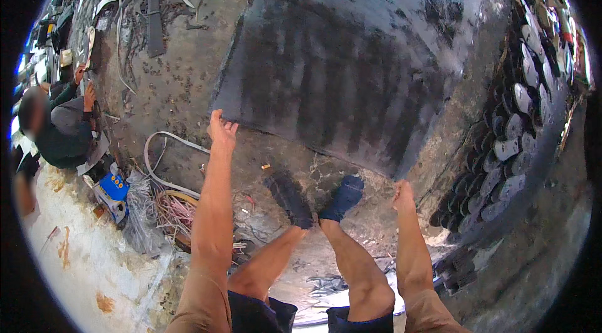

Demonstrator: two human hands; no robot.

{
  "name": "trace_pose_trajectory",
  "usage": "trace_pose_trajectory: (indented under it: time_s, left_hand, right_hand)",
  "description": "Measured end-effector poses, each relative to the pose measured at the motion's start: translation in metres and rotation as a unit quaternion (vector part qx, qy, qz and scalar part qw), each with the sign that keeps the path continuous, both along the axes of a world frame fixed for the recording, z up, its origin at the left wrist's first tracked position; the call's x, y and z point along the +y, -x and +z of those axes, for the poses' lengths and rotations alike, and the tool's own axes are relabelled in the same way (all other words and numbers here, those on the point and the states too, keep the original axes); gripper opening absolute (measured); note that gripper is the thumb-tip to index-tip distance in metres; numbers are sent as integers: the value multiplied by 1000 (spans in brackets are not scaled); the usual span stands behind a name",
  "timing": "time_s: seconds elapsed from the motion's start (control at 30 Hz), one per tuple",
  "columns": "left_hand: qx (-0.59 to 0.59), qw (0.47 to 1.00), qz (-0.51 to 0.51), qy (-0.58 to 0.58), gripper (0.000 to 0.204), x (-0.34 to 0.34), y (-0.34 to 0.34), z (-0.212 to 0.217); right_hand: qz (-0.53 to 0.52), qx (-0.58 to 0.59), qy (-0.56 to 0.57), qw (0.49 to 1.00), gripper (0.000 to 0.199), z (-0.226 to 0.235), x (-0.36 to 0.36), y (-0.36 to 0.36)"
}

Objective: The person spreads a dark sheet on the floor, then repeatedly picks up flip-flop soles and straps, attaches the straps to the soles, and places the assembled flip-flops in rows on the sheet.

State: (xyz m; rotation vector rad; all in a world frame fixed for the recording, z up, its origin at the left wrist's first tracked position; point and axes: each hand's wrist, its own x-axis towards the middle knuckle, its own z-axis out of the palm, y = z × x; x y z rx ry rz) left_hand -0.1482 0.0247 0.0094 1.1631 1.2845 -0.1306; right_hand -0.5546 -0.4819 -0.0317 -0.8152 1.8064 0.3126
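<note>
Nearly closed, the left hand and right hand pinch the dark sheet by its near corners: good holds, I judge, for something floppy (probably heavyish).

Sheet lies over floor before the feet, left hand at its near left corner, right hand at its near right. Overlapping pieces lie in rows to the sheet's right; a co-worker is at far left
</note>
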Motion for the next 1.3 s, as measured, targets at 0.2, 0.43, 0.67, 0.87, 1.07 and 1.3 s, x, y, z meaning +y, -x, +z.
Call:
trace_pose_trajectory:
  time_s: [0.2,0.43,0.67,0.87,1.07,1.3]
  left_hand:
    - [-17,999,-42,19,67,-23,-4,52]
    - [-7,924,-313,-221,25,-45,-22,152]
    - [-71,667,-505,-543,34,-137,-58,378]
    - [-167,730,-392,-534,28,-162,-123,531]
    - [-212,759,-342,-511,23,-159,-242,640]
    - [-319,741,-420,-416,30,-152,-412,782]
  right_hand:
    - [-15,-48,-20,999,26,78,7,-48]
    - [-53,-62,99,992,18,140,33,-72]
    - [97,-120,219,963,22,356,0,-174]
    - [258,-151,336,893,35,587,-87,-281]
    - [418,-74,470,774,49,707,-225,-412]
    - [632,-53,506,585,41,926,-169,-702]
